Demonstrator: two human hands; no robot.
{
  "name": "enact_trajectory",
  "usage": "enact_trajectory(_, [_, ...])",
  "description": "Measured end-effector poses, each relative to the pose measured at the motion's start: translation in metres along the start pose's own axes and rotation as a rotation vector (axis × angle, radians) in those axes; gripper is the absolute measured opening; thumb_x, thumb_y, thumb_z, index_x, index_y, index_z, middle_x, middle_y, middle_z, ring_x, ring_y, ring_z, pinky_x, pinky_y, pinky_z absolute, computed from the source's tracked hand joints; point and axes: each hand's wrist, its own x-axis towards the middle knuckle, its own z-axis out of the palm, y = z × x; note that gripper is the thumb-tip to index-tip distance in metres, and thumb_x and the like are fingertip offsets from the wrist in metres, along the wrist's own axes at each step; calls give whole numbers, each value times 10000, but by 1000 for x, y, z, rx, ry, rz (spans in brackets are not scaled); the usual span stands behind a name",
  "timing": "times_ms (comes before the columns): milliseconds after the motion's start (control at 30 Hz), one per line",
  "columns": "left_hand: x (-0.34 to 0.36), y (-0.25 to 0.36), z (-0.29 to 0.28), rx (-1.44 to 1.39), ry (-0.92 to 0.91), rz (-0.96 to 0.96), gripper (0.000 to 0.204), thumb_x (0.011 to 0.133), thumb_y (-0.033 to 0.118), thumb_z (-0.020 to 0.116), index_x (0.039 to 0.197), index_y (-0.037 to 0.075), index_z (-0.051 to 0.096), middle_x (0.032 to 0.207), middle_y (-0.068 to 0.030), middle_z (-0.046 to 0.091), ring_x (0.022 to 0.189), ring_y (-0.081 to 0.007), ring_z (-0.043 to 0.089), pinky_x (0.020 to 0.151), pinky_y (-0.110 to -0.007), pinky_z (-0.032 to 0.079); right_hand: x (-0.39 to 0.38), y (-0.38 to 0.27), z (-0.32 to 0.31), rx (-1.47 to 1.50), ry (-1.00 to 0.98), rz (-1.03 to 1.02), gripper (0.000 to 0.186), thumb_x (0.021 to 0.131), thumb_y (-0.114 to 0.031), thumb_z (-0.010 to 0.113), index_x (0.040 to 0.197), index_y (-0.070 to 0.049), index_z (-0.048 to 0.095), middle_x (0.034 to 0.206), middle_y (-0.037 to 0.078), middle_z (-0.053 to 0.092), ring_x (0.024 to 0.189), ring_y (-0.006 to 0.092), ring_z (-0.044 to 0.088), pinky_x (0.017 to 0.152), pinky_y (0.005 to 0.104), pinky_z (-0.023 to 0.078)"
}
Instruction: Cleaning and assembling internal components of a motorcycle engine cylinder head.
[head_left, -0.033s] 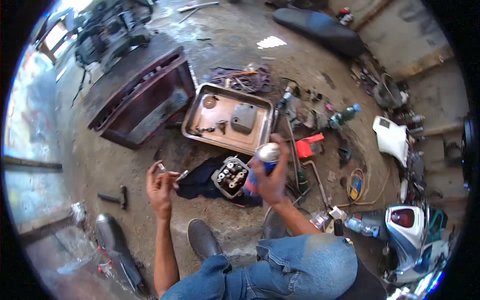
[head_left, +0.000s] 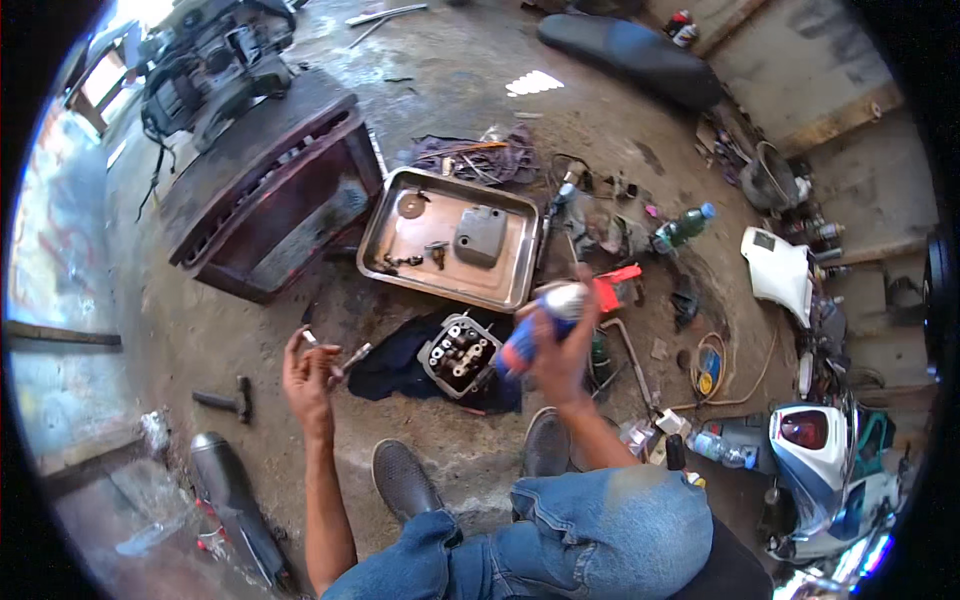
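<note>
- Shifted rightward since the earlier frame, our right hand (head_left: 560, 365) clamps its fingers around a tilted blue can (head_left: 562, 307).
- Between our hands, near the can, we see a metal engine part (head_left: 460, 357).
- Our left hand (head_left: 308, 387) pinches a slim metallic piece (head_left: 357, 357) between its fingers.

Dull metal, matt cloth and glossy plastic on a rough, stained floor (head_left: 470, 430).
Cast-looking grey metal in the engine part (head_left: 460, 357), with matt dark cloth (head_left: 382, 368) beneath; shiny metal rim and brown-stained bottom on the tray (head_left: 400, 235); silvery shine at the top of the blue can (head_left: 565, 301); glossy white plastic in the panel (head_left: 777, 265); translucent green plastic in the bottle (head_left: 686, 228); matt black covering on the seat (head_left: 630, 62); faded denim in the jeans (head_left: 610, 520).
</note>
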Motion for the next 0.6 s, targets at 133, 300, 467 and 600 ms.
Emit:
enact_trajectory(133, [18,-32,-37,-51,175,-22,549,1048,256,702,1492,32,471,1006,-83,742,706,-91,634,635,-240,491,38,12,-96,-133,475,-51,675,1047,-317,688,1565,-65,336,1323,175,586,1096,261,657,1017,429,514])
enact_trajectory(300, [10,-32,-19,27,205,-88,460,1062,204,673,1460,49,502,1003,-122,752,711,-105,642,652,-272,526,53,118,-214,-714,709,-82,634,1009,-296,739,1509,-42,443,1496,228,516,1364,378,536,1134,490,425])
enact_trajectory(467, [-8,-12,16,100,56,-88,454,1064,193,659,1467,61,499,1014,-112,761,721,-97,646,657,-264,529,41,182,-245,-736,642,42,638,982,-273,767,1488,-34,462,1469,236,542,1331,413,563,1099,508,451])
enact_trajectory(600, [-33,-16,52,69,-103,-128,452,1053,165,659,1464,65,498,1015,-103,770,731,-76,636,637,-248,518,36,198,-259,-769,701,53,707,927,-284,828,1483,-43,465,1474,225,543,1348,419,547,1104,512,442])
